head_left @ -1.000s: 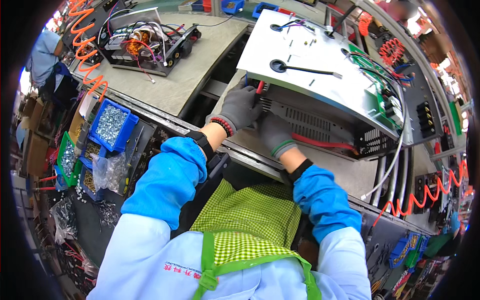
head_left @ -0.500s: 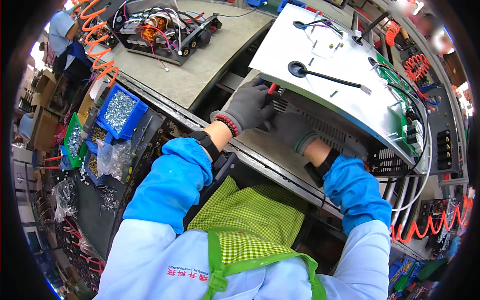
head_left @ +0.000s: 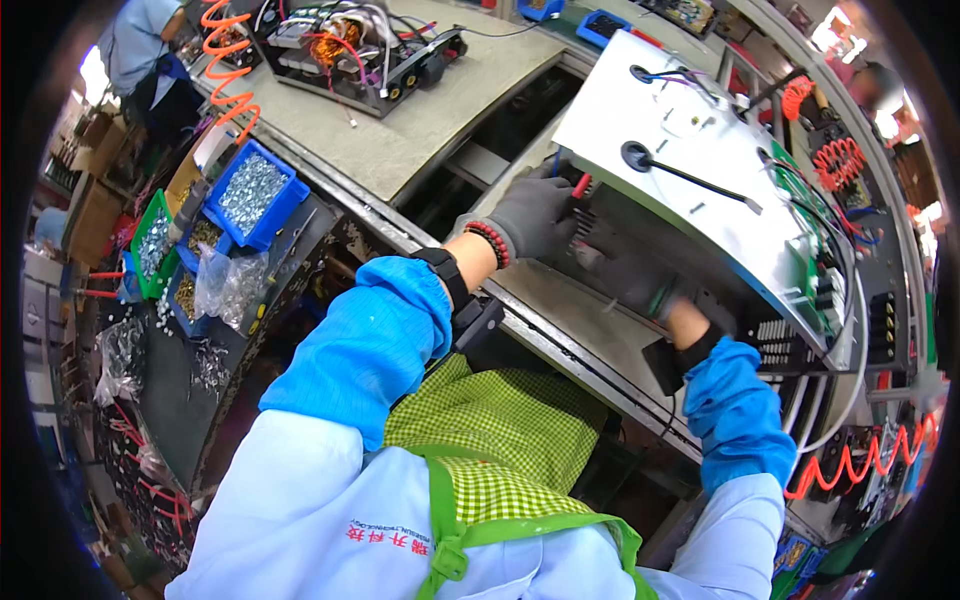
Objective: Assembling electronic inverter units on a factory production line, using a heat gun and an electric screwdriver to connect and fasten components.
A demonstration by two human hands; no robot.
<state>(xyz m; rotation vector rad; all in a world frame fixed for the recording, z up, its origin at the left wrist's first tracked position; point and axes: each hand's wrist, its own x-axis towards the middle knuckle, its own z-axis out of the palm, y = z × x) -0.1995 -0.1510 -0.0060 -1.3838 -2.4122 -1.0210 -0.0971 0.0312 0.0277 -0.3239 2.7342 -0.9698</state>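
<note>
A metal case (head_left: 700, 170) with a silver top panel and a black vented side stands tilted on the bench. A black cable (head_left: 700, 178) runs out of a round grommet across the panel. My left hand (head_left: 535, 215), in a grey glove, grips the case's near left corner beside a short red piece (head_left: 581, 185). My right hand (head_left: 635, 285), also gloved, is in the shadow under the panel, curled against the black vented side. Green and white wires (head_left: 815, 265) hang at the case's right end.
A blue bin of screws (head_left: 250, 190), a green bin (head_left: 150, 245) and a plastic bag (head_left: 230, 285) sit to my left. Another opened unit (head_left: 360, 45) lies at the back of the bench. An orange coiled hose (head_left: 225, 60) hangs near a person (head_left: 140, 50).
My right hand has slid further right along the black side, deeper under the panel. My left hand stays at the corner. The view has shifted, showing more of the left bins.
</note>
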